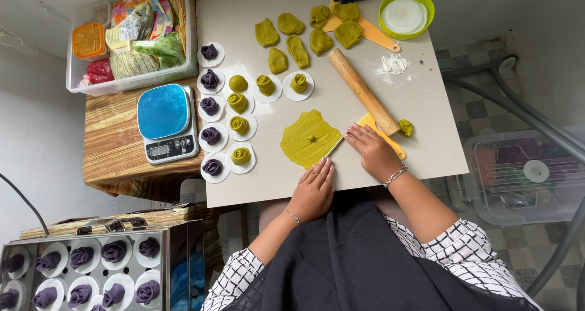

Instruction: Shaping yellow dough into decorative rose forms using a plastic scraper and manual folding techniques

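Right now we have a flat sheet of green dough (308,139) lying on the pale counter (439,146), near its front edge and just below the wooden rolling pin (363,91). Our right hand (373,150) grips a yellow scraper (373,128) with its thin edge laid along the sheet's right border; the grip is closed around the tool, fingers curled over the top, wrist bent inward, a bracelet at the wrist. Our left hand (314,188) lies palm down with fingers together and straight, the tips touching the sheet's lower edge; its grip is flat and open, holding nothing.

To do this well, we judge that the scraper edge should stay low and square to the counter so it slides under the dough instead of tearing it, while the left fingertips press only lightly, enough to stop the sheet from sliding. A small knob (311,138) sits at the sheet's middle, possibly a pinch of dough, though we cannot tell at this size.

To the left stand rolled green pieces (240,126) and purple ones (211,135) on white paper rounds, beside a blue kitchen scale (165,121). Flat green pieces (297,50) wait further back, near a green bowl (428,0) and a dusting of flour (391,64).
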